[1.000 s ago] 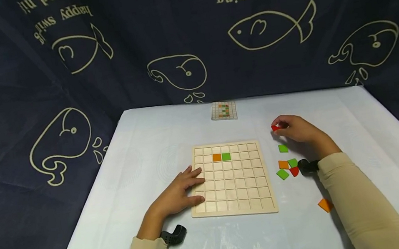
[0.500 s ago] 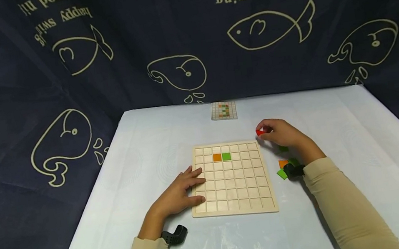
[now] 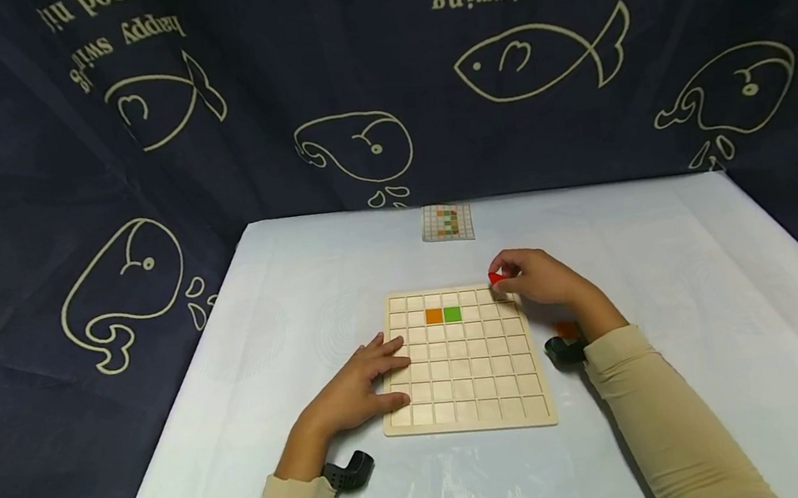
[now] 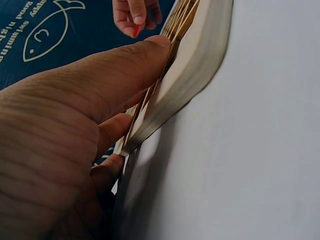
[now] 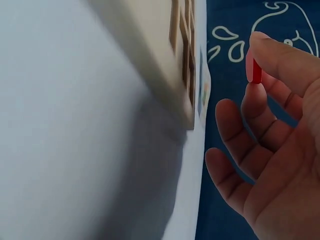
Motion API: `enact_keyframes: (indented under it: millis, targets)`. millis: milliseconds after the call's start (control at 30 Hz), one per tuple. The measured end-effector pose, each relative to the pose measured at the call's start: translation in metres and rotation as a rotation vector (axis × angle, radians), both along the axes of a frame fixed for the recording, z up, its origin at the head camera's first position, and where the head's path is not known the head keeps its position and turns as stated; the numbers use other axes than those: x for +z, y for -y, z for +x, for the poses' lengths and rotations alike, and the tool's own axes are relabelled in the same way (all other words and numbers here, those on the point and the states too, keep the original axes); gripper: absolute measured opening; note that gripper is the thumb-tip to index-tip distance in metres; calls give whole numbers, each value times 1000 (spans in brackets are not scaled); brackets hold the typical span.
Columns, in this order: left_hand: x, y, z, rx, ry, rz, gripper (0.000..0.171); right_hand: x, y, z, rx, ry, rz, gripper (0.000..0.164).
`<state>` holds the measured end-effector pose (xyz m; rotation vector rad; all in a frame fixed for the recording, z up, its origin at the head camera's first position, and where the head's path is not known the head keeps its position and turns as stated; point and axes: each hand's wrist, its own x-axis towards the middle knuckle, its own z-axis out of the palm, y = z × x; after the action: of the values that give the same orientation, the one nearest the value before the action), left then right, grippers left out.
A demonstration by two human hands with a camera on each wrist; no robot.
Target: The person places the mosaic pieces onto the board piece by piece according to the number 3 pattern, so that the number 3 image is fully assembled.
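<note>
A wooden grid board (image 3: 467, 391) lies on the white table, with an orange tile (image 3: 434, 316) and a green tile (image 3: 452, 314) side by side in its second row. My right hand (image 3: 541, 276) pinches a red tile (image 3: 496, 276) above the board's far right corner; the red tile (image 5: 256, 71) shows between thumb and fingertip in the right wrist view. My left hand (image 3: 357, 389) rests flat on the board's left edge, thumb (image 4: 125, 65) pressed on the board (image 4: 192, 65).
A small pattern card (image 3: 448, 221) lies near the table's far edge. An orange tile (image 3: 567, 329) peeks out behind my right wrist; other loose tiles there are hidden. A dark blue cloth with fish and whale drawings (image 3: 355, 145) hangs behind and around the table.
My right hand has carried the red tile leftwards, from beside the loose tiles to above the board's far right corner. The left hand has stayed put.
</note>
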<state>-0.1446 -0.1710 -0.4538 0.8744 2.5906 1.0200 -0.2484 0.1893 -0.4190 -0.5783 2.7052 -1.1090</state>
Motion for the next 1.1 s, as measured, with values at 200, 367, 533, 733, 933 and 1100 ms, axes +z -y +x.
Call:
enact_keyframes:
  millis: [200,367,533,733,933,1100]
  targets:
    - [1,0,0,-1,2,1,54,0,12,2,14,24,-6,16]
    - [1,1,0,3,4,4,53,1,19,4,47,84,24,16]
    - [1,1,0,9,3,3,52,4,25,5,87,78,45,14]
    - [0,1,0,6,5,6,53,4,33,6,139,60,57,13]
    - [0,1,1,5,6,8,53,1,40,8,150,79,74,14]
    - [1,0,1,3,2,3,52,-1,45,9,185,72,86,14]
